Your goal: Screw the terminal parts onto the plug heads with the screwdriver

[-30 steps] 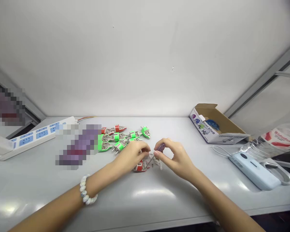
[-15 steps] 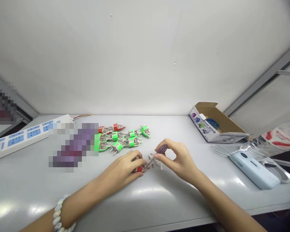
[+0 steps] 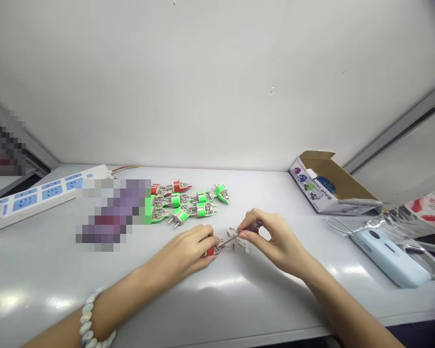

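Observation:
On the tabletop my left hand (image 3: 195, 249) is closed around a red plug (image 3: 212, 249), its inner parts facing up and its left side hidden by my fingers. My right hand (image 3: 270, 237) pinches a screwdriver (image 3: 254, 226) with a purple handle, held at a low slant. The thin shaft reaches left to the open end of the red plug. Small white plastic pieces (image 3: 242, 243) lie just under the shaft, and a little screw (image 3: 234, 246) rests beside them. Behind my left hand several green plugs (image 3: 181, 213) and red plugs (image 3: 179, 186) lie opened on the table.
A white power strip (image 3: 43, 197) and a blurred purple shape (image 3: 118, 212) lie on the left. At the back right stands an open cardboard box (image 3: 326, 191) with something blue inside. A light-blue device (image 3: 389, 258) with a cord loop and clear plastic packaging (image 3: 402, 215) sit at the right.
The screwdriver has tipped lower, its handle swinging right and down, while its tip stays at the red plug. My left hand still grips the plug. The whole view has shifted slightly.

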A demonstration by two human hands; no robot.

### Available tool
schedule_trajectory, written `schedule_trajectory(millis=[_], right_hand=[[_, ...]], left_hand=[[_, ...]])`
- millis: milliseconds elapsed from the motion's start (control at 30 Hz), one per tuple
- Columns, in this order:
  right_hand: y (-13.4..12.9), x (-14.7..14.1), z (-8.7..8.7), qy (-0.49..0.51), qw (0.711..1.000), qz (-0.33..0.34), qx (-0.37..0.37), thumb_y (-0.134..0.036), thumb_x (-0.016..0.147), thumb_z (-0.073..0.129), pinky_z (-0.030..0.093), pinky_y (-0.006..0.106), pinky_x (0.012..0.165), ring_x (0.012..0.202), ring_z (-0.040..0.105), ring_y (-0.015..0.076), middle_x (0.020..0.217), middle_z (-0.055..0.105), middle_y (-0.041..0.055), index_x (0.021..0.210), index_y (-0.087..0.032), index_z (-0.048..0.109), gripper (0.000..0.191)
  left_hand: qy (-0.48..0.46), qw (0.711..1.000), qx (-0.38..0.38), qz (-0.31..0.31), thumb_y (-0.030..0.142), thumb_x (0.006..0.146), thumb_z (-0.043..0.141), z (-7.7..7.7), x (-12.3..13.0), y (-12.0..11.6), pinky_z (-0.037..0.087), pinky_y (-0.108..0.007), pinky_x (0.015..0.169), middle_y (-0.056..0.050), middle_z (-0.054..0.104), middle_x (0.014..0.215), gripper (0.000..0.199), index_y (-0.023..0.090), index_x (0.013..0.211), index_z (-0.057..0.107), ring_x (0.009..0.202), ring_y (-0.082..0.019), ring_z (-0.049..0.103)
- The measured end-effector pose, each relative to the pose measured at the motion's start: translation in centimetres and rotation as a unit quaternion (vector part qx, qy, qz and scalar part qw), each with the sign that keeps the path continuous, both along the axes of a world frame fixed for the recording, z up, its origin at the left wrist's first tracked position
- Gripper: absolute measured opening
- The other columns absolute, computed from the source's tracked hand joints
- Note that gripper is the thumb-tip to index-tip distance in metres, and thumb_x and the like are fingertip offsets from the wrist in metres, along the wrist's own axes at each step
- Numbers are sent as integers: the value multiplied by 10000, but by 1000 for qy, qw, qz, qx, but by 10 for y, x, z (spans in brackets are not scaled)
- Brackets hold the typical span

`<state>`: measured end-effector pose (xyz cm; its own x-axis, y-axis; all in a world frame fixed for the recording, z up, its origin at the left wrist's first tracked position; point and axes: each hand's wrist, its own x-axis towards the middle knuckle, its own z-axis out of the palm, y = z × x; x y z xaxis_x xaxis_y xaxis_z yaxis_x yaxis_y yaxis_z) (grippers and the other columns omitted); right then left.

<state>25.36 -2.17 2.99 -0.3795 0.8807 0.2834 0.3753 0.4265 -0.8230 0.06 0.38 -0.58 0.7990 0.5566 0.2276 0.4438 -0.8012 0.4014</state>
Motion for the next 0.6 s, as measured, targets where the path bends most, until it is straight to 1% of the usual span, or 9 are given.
schedule_trajectory(millis=[100, 167, 233, 300, 367, 400, 467, 533, 600], right_hand=[[-1, 4, 7, -13, 999, 34, -29, -199, 1010, 561, 465, 286, 712, 773, 585, 160, 864, 653, 18, 941, -221, 610, 88], [-2, 3, 9, -20, 998, 37, -42, -223, 1013, 559, 469, 291, 723, 781, 588, 166, 873, 656, 24, 939, -218, 611, 91], [-2, 1, 8, -21, 999, 20, -41, -287, 1015, 565, 455, 284, 669, 744, 582, 168, 840, 654, 24, 915, -215, 605, 130], [-3, -2, 4, -16, 999, -8, -31, -347, 1032, 526, 422, 277, 606, 684, 565, 163, 779, 637, 17, 858, -213, 587, 227], [-3, -4, 1, -15, 999, -33, -27, -348, 1053, 466, 400, 276, 576, 638, 545, 155, 734, 611, 5, 829, -216, 558, 276], [-3, -4, 0, -18, 999, -40, -27, -325, 1061, 442, 399, 275, 573, 631, 540, 152, 731, 603, 1, 839, -220, 544, 266], [-3, -3, 0, -33, 998, -46, -23, -270, 1062, 427, 401, 271, 574, 641, 543, 148, 764, 600, -5, 912, -228, 520, 181], [-3, -1, 2, -54, 998, -44, -6, -231, 1058, 423, 410, 268, 583, 662, 549, 147, 805, 596, -7, 996, -238, 493, 94], [-4, 2, 5, -82, 996, -37, 14, -212, 1056, 421, 436, 274, 613, 693, 555, 150, 844, 589, -6, 1057, -247, 480, 68]], left_hand=[[3, 1000, 1, -6, 206, 1053, 487, 0, 0, 0, 483, -266, 732, -60, 611, 1002, 194, 189, 1147, 656, 849, -188, 604], [-1, 1000, 2, -5, 208, 1052, 493, 0, 0, 0, 488, -267, 749, -58, 613, 1005, 190, 192, 1152, 654, 855, -186, 606], [-7, 1000, 4, -2, 207, 1049, 500, 0, 0, 0, 491, -268, 759, -55, 613, 1000, 184, 196, 1151, 653, 858, -185, 607], [-9, 1000, 6, -1, 206, 1050, 500, -1, 0, 0, 492, -270, 758, -53, 611, 997, 180, 195, 1148, 651, 860, -186, 606], [-6, 1000, 9, -4, 213, 1055, 494, -1, 0, 0, 489, -274, 743, -55, 608, 995, 183, 187, 1148, 649, 853, -187, 603], [-6, 1000, 13, -8, 218, 1059, 488, -1, 0, 0, 487, -277, 735, -56, 607, 994, 188, 181, 1151, 648, 848, -189, 600], [-4, 1000, 24, -15, 228, 1070, 467, -1, 0, -1, 483, -282, 727, -61, 610, 994, 209, 172, 1170, 642, 843, -192, 597], [-1, 999, 32, -16, 226, 1077, 445, -1, 0, -1, 481, -285, 731, -66, 617, 1000, 226, 170, 1181, 637, 848, -195, 597], [1, 999, 31, -15, 219, 1074, 445, -1, 0, -1, 480, -285, 737, -66, 624, 1004, 222, 173, 1170, 640, 857, -198, 600]])
